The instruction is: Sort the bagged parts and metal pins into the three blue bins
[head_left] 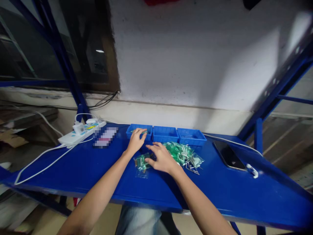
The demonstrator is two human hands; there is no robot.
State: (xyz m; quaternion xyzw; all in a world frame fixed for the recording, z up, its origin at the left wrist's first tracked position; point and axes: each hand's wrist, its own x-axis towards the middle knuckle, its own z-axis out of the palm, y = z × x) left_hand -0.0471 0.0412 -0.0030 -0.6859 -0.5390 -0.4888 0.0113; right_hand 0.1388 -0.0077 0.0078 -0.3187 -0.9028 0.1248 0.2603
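Observation:
My left hand (136, 139) reaches over the near rim of the leftmost blue tray (139, 129), its fingers curled at the tray's edge; what they hold, if anything, is hidden. My right hand (161, 158) lies on the blue table with fingers stretched toward a small clear bag of green parts (141, 163). To its right sits a heap of clear bags with green and metal parts (184, 153).
Two more blue trays (165, 133) (192, 136) stand in a row at the back. A white power strip (79, 132) with cables lies at the left. A dark phone (229, 155) and a white earbud (253, 170) rest at the right. Blue rack posts (258, 134) flank the table.

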